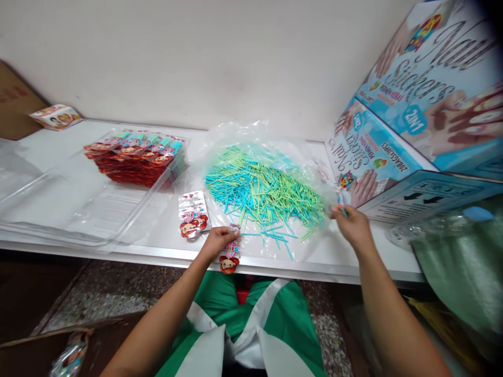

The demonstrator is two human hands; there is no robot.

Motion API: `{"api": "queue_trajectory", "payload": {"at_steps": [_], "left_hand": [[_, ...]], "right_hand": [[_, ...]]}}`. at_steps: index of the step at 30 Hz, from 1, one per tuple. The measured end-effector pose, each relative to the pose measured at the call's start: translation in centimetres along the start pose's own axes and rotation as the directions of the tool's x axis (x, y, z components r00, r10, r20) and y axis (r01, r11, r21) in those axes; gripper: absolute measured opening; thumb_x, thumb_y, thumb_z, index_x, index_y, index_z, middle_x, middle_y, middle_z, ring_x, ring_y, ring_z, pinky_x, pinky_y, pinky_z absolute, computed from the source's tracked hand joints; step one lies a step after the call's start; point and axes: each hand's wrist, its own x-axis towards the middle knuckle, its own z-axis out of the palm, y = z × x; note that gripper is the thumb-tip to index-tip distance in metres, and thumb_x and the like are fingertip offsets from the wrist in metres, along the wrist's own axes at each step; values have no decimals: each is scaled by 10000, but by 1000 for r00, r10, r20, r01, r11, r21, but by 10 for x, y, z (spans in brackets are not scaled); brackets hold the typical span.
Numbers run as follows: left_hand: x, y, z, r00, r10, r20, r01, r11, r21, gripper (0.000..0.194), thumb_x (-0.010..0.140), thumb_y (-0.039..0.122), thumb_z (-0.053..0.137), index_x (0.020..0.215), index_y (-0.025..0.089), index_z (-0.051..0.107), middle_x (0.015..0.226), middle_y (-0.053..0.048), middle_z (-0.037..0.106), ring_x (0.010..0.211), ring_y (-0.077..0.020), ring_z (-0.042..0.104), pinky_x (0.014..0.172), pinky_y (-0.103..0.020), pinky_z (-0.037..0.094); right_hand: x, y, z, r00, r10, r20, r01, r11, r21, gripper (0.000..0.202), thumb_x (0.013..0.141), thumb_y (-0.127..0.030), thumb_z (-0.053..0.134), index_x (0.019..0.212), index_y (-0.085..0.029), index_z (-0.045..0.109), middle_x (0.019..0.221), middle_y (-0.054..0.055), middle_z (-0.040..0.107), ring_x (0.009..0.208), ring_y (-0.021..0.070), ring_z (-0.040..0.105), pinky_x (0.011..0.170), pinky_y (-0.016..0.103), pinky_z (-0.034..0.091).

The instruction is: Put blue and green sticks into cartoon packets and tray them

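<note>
Between the fingertips of my left hand (220,242) is the top of a small packet (229,257) with a red-haired cartoon figure, hanging at the table's front edge. My right hand (351,222) is pinched at the right edge of a clear plastic bag (239,133), with a bit of blue showing at the fingers. Green and blue sticks (267,191) lie heaped in the open bag, some spilling toward the front. More packets (193,214) lie just left of the bag, near my left hand.
A clear tray (129,222) holds stacked red packets (133,159) on the left. Large blue boxes (393,152) stand at the right, a plastic bottle (424,226) before them. A small box (57,116) and cardboard (18,104) are at the far left.
</note>
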Motion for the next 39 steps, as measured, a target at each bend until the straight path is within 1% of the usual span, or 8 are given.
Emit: {"api": "queue_trajectory", "payload": {"at_steps": [3, 5, 7, 12, 23, 31, 35, 39], "left_hand": [[0, 2, 0, 1000, -3, 14, 3, 1000, -7, 331, 609, 415, 711, 689, 97, 665, 571, -18, 606, 489, -90, 490, 477, -203, 356], [-1, 3, 0, 999, -10, 31, 11, 999, -32, 320, 605, 407, 716, 684, 101, 664, 562, -13, 608, 487, -91, 497, 480, -204, 362], [-1, 4, -1, 999, -15, 46, 18, 997, -70, 312, 599, 401, 722, 676, 105, 661, 547, -8, 605, 478, -91, 499, 474, -204, 364], [0, 1, -2, 998, -22, 55, 29, 992, -124, 304, 589, 387, 732, 668, 105, 654, 548, -11, 615, 474, -97, 512, 473, -209, 374], [0, -2, -1, 997, 59, 42, -60, 997, 43, 339, 636, 437, 675, 696, 104, 655, 569, -17, 595, 508, -105, 496, 507, -217, 356], [-24, 3, -2, 973, 182, 142, -222, 907, 357, 331, 734, 413, 560, 555, 134, 570, 489, 19, 463, 491, -91, 383, 475, -209, 253], [-26, -1, -5, 982, 135, 128, -172, 924, 341, 346, 736, 421, 547, 535, 140, 530, 486, 23, 432, 488, -90, 365, 474, -208, 257], [-24, -3, -7, 991, 89, 98, -112, 959, 259, 377, 703, 467, 566, 520, 145, 496, 475, 35, 382, 475, -82, 331, 464, -205, 244]], "right_hand": [[-25, -64, 13, 892, -367, 264, 346, 930, 122, 243, 837, -318, 403, 966, -204, 574, 953, 43, 657, 868, 176, 580, 721, 251, 396], [-41, -95, 25, 804, -415, 425, 458, 889, 1, 237, 809, -296, 453, 1005, -211, 555, 935, 53, 662, 845, 198, 590, 682, 261, 383], [-52, -109, 38, 765, -349, 542, 512, 840, -181, 291, 777, -242, 479, 1056, -179, 531, 917, 102, 663, 840, 242, 599, 667, 289, 373], [-54, -102, 58, 765, -263, 588, 497, 822, -279, 227, 738, -134, 488, 952, -109, 562, 849, 166, 663, 788, 269, 617, 631, 294, 354], [-19, -143, 76, 816, -312, 486, 430, 890, -150, 253, 869, -363, 407, 983, -172, 529, 906, 81, 650, 822, 193, 583, 605, 243, 306], [-62, -153, 77, 768, -388, 510, 491, 867, -80, 457, 796, -517, 473, 1092, -174, 418, 937, 88, 630, 837, 232, 598, 621, 265, 350], [-73, -168, 87, 776, -352, 524, 511, 838, -193, 368, 827, -410, 457, 1098, -170, 391, 1049, 134, 573, 890, 246, 593, 704, 306, 391], [-53, -179, 95, 812, -301, 501, 469, 847, -252, 319, 857, -278, 394, 1140, -135, 372, 1081, 181, 550, 914, 263, 594, 735, 343, 409]]}}
